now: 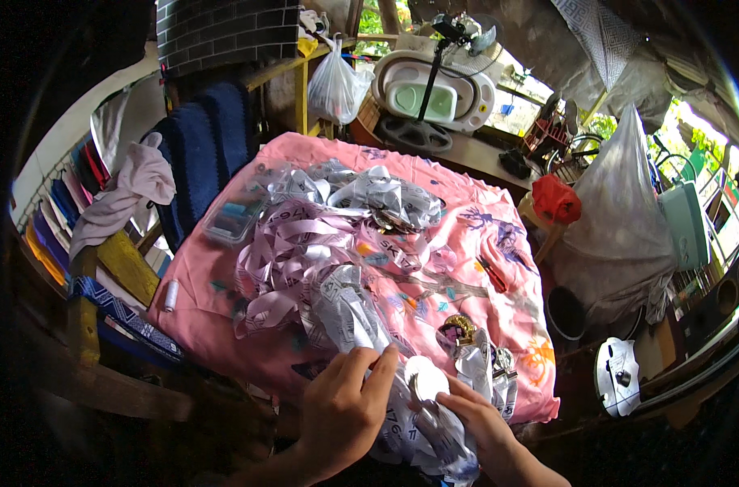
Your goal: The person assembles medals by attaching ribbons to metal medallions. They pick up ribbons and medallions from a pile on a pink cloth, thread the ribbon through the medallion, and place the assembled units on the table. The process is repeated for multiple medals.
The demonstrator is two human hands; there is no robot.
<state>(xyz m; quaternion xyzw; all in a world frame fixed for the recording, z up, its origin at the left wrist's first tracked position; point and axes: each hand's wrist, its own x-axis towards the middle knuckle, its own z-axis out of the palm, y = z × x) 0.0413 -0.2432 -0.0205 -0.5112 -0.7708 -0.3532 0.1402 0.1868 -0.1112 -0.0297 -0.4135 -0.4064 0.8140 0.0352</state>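
hands (402,406) grip ribbon (418,430); ribbon heap (321,243), plastic box (233,217) lie beyond.

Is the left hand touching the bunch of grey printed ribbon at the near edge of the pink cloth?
Touching. The head view shows the left hand with its fingers curled over the grey printed ribbon, no gap between them; the right hand grips the same bunch.
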